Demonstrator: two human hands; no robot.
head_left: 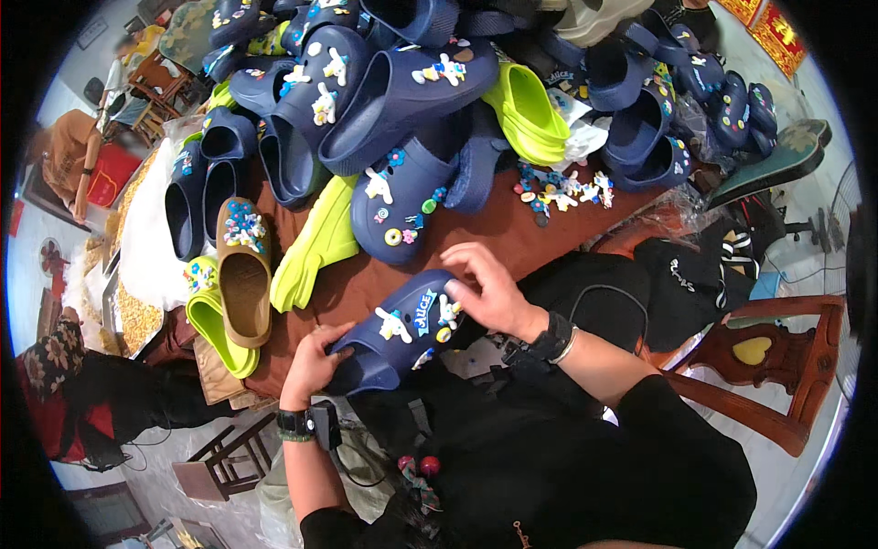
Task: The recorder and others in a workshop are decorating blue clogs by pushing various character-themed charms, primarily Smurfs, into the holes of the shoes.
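Black shirt fabric is filling the lower head view. Beyond it, the left hand is gripping a navy clog by the heel near the brown-covered table; the right hand, half-spread, is resting against the toe. Loosening fingers could be letting it slip. White character charms are dotting its upper.

The left hand holds a navy clog by its heel end — the right hand is at the toe, beside a white charm. Beyond, navy and lime clogs crowd the brown cloth, near loose charms.
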